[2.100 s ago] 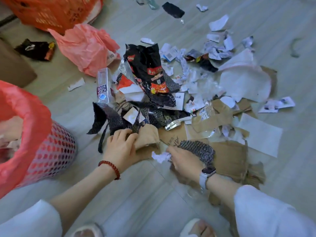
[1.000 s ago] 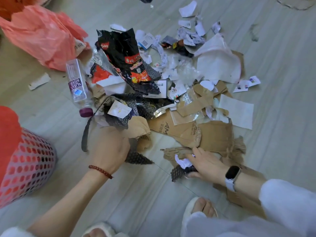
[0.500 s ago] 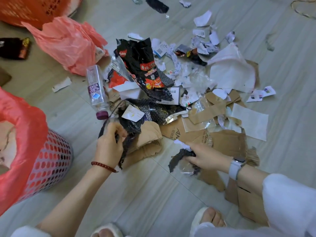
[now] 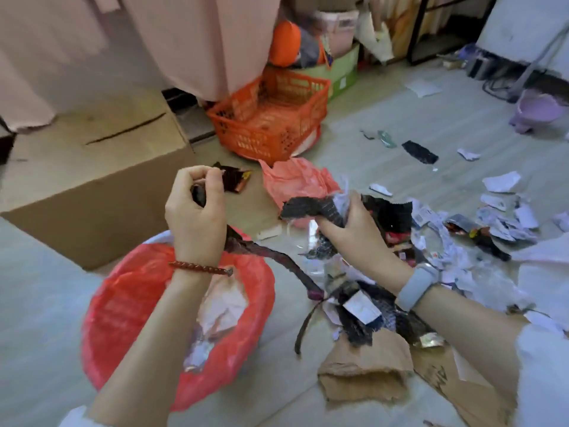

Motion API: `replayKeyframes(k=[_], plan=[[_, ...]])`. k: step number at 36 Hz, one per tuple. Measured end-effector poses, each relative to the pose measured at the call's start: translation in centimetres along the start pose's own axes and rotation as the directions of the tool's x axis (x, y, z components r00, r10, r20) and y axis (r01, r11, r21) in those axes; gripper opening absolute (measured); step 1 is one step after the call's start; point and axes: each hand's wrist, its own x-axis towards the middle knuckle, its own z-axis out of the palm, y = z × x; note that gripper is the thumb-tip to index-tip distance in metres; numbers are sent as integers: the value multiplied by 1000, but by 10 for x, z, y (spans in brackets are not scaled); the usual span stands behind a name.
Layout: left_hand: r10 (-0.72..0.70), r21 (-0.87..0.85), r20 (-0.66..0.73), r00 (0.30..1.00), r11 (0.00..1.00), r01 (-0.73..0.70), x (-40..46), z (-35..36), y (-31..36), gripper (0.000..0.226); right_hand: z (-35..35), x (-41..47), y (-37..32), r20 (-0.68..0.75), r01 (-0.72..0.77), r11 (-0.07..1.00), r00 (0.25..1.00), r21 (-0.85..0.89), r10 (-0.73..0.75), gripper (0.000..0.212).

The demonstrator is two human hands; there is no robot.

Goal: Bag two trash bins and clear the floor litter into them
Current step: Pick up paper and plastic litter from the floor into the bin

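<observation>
Two handfuls of featherlight scrap are up off the floor. Below my left grip (image 4: 194, 211) gapes the bin's slack, crinkly red bag (image 4: 123, 291); that grip is clenched on a limp dark strip (image 4: 277, 266) that trails away, so I judge bunching it best. My right grip (image 4: 348, 229), beside it, clutches soft black netting (image 4: 308, 208) with a paper scrap.

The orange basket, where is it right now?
In the head view the orange basket stands on the floor at upper centre, just below the pink curtain, right of the cardboard box, beyond the crumpled pink bag.
</observation>
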Motion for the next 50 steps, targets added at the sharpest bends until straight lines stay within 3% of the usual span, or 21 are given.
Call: replayKeyframes(k=[4, 7, 10, 13, 15, 16, 21, 24, 27, 30, 35, 38, 41, 43, 47, 50], plan=[[6, 133, -1, 1000, 991, -6, 16, -50, -24, 10, 56, 17, -29, 35, 72, 994, 997, -77, -69, 12], [-51, 247, 65, 997, 969, 33, 9, -77, -42, 5, 98, 15, -37, 118, 129, 988, 986, -87, -118, 13], [-108, 333, 168, 980, 942, 46, -10, -97, -65, 15, 134, 4, -32, 265, 222, 937, 953, -269, -149, 40], [-292, 467, 413, 863, 881, 74, -31, -110, -97, 48, 157, -6, -16, 515, 343, 805, 855, -484, -54, 81], [-366, 522, 506, 781, 851, 60, -40, -118, -113, 46, 163, -11, -10, 616, 375, 788, 788, -489, 7, 85], [-365, 523, 499, 786, 850, 63, -42, -121, -116, 40, 162, -13, -9, 632, 374, 815, 775, -443, -13, 80], [-240, 471, 373, 896, 881, 40, -25, -108, -108, 22, 131, -8, -19, 420, 410, 879, 861, -241, -287, 33], [-159, 392, 415, 896, 920, -18, -22, -70, -88, 20, 93, 4, -9, 301, 321, 909, 923, -265, -239, 23], [-73, 273, 503, 861, 959, -78, -41, -23, -63, 19, 50, 15, 16, 182, 157, 921, 978, -356, -97, 23], [5, 140, 635, 773, 983, -121, -78, 25, -46, 22, 4, 13, 59, 89, -32, 865, 992, -500, 88, 25], [-167, 244, 892, 421, 960, -136, -152, 92, -63, 27, -59, -18, 138, 71, -190, 685, 940, -703, 333, 25], [-298, 365, 924, 241, 874, -322, -174, 122, -86, 35, -78, -39, 171, 78, -183, 563, 910, -806, 407, 41], [-354, 392, 919, 172, 788, -474, -177, 148, -103, 48, -87, -52, 201, 148, -117, 463, 856, -878, 496, 71], [-357, 384, 921, 156, 771, -507, -176, 161, -110, 56, -88, -58, 220, 233, -39, 451, 816, -892, 530, 79], [-334, 359, 930, 154, 730, -582, -194, 172, -119, 70, -80, -68, 250, 271, -27, 468, 784, -883, 558, 73], [-357, 313, 932, 62, 707, -634, -219, 170, -129, 80, -76, -73, 266, 250, -9, 451, 823, -892, 510, 63]])
